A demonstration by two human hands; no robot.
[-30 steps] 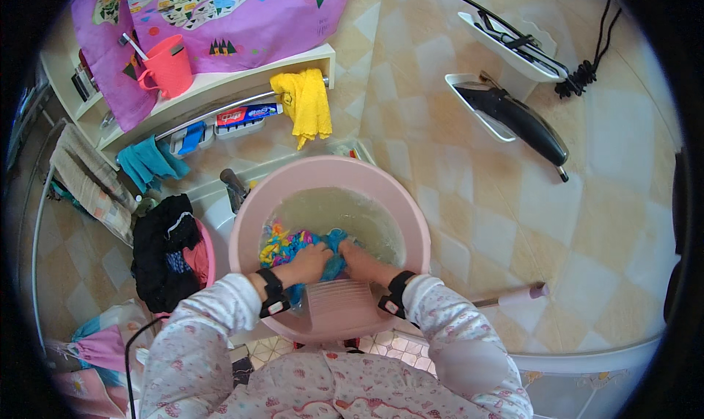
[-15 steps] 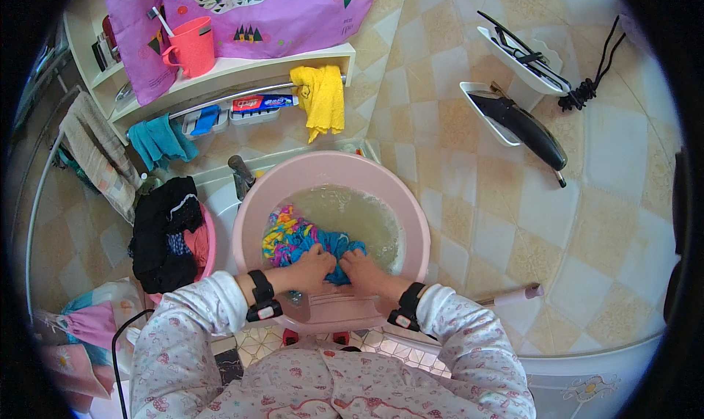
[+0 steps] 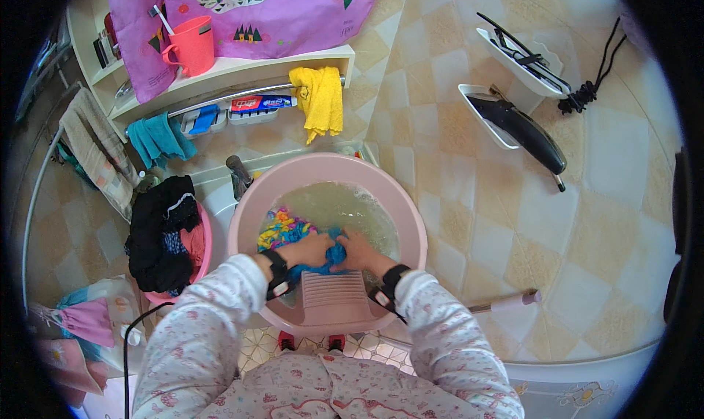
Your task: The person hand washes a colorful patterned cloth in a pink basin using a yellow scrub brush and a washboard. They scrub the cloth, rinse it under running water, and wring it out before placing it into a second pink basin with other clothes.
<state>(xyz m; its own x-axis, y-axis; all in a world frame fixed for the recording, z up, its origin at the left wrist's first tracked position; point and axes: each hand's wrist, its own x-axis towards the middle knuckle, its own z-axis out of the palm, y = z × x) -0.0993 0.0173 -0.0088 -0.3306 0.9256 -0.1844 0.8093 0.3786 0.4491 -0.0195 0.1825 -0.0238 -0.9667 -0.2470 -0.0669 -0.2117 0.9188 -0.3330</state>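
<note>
A wet garment, bright blue with a multicoloured yellow, pink and blue part [image 3: 282, 230], lies in cloudy water inside a large pink basin [image 3: 412, 221]. My left hand [image 3: 311, 250] and my right hand [image 3: 358, 252] are both closed on its bunched blue cloth [image 3: 336, 254], which shows between them. Fingertips of both hands are partly hidden by the cloth and the backs of the hands. Just nearer to me, the ridged washboard [image 3: 334, 293] built into the basin slopes down, with some blue cloth along its upper edge.
Left of the basin, a pink tub [image 3: 204, 250] holds dark clothes [image 3: 163, 235]. Behind stands a metal faucet [image 3: 238, 175]. A shelf [image 3: 242, 78] carries a red cup [image 3: 192, 48]; towels hang below. At the right wall, a black hair clipper [image 3: 522, 131] sits in a white holder.
Both hands have moved slightly away from me with the blue cloth, off the washboard. More of the washboard's ridges now show.
</note>
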